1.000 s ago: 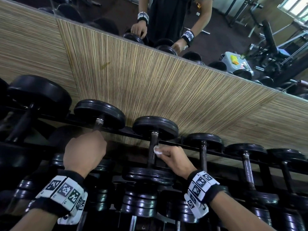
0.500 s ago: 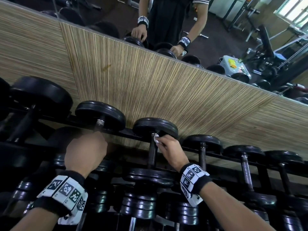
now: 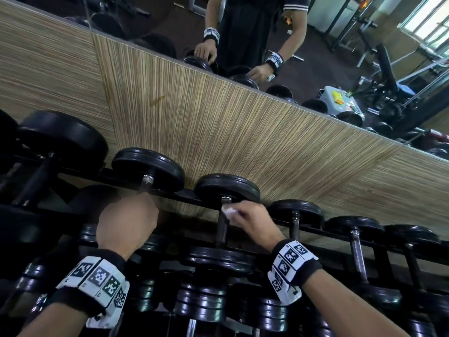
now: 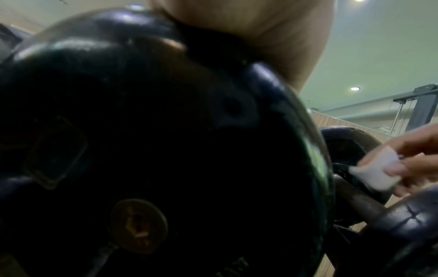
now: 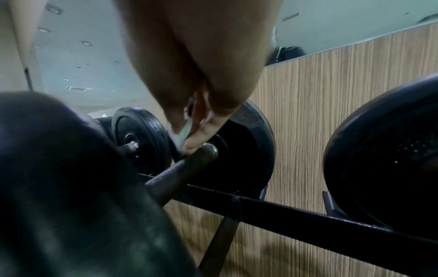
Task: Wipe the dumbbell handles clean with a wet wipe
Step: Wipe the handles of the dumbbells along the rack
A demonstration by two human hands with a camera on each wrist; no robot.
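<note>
White folded wet wipe [image 3: 229,212] pinched in right hand [image 3: 252,223], pressed at dark metal dumbbell handle [image 3: 221,229] top; left hand [image 3: 126,222] curled round neighbouring handle [image 3: 146,182]; rightward handles likely remain.

We see glossy black rubbery dumbbell plates [image 3: 227,188] on a dull metal handle [image 5: 180,170]. Behind them, the wall panel [image 3: 218,122] looks like matt, streaked wood; the wet wipe [image 4: 208,173] looks soft.

Folded white wet wipe [image 3: 228,211] against the dumbbell handle [image 3: 221,229] — dark metal, racked.
</note>
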